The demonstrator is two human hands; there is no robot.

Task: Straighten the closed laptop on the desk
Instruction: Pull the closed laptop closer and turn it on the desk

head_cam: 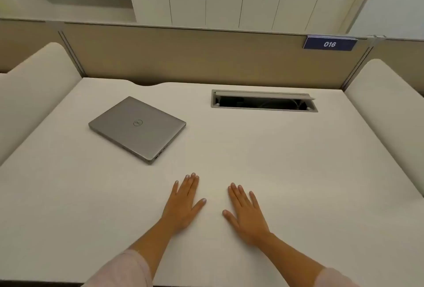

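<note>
A closed silver laptop (137,128) lies on the white desk (263,160), left of centre, turned at a clear angle to the desk's edges, with one corner pointing toward me. My left hand (183,204) rests flat on the desk, palm down, fingers apart, below and to the right of the laptop without touching it. My right hand (246,214) lies flat beside it in the same way, holding nothing.
An open cable tray (263,103) is set into the desk at the back right. A beige partition (206,57) with a blue "016" sign (329,44) runs along the far edge. White side panels (34,94) flank the desk.
</note>
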